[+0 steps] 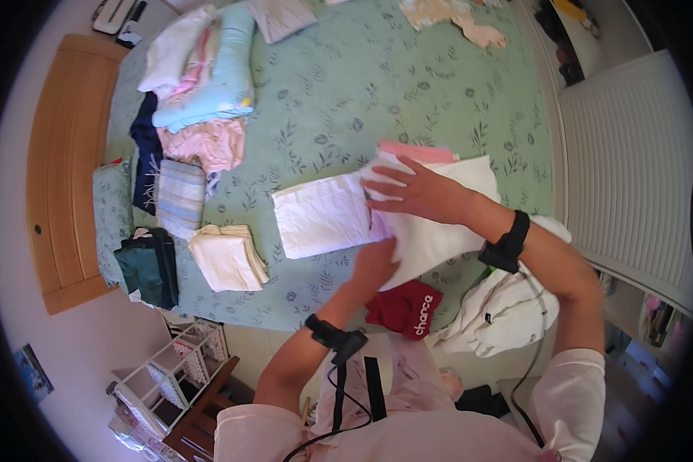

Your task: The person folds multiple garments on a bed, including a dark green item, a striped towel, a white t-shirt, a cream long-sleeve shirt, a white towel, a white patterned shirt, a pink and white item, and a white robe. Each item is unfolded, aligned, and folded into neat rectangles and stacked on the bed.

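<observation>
A white cloth garment (431,239) lies spread on the bed, its left part (319,215) folded into a flat rectangle. My right hand (423,189) rests on top of it with fingers spread, holding nothing. At the cloth's near edge, my left hand (375,266) is closed, its fingertips slightly blurred and partly hidden against the fabric. A pink piece (415,152) shows from under the far edge of the white cloth. Close below my hands lies a red garment (409,309) with white lettering.
A green leaf-patterned sheet (315,100) covers the bed. Folded cream cloths (228,258), dark green clothes (146,266), a striped cloth (181,199) and a light blue pillow-like bundle (223,85) line the left. A crumpled white garment (508,316) hangs at the near right edge.
</observation>
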A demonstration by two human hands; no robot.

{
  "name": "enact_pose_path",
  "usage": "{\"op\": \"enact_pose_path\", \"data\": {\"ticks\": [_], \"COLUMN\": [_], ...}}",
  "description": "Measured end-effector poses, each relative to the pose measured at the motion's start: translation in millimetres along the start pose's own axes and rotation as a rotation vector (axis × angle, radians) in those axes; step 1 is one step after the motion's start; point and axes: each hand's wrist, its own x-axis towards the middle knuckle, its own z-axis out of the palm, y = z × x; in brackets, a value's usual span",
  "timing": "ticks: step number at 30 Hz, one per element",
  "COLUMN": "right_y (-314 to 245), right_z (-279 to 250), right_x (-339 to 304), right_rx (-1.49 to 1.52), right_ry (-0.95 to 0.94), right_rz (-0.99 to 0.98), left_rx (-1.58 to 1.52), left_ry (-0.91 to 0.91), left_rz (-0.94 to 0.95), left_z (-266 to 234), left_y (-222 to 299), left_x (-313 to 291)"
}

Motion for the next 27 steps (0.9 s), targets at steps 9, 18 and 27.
{"op": "enact_pose_path", "data": {"ticks": [9,18,27], "right_y": [28.9,-19.7,-117.4], "right_z": [-162.5,-361.6,-299.8], "right_x": [-56.7,-75.9,-104.0], "right_rx": [-0.011,-0.242,-0.225], "right_ry": [-0.272,0.359,0.415], "right_rz": [0.312,0.384,0.169], "left_rx": [-0.125,-0.152,0.311], "left_ry": [0.181,0.491,0.416], "left_rz": [0.218,0.449,0.470], "left_z": [-86.4,-304.1,-276.2], "left_y": [81.1,197.4,209.9], "left_x": [-12.0,-53.9,-213.5]}}
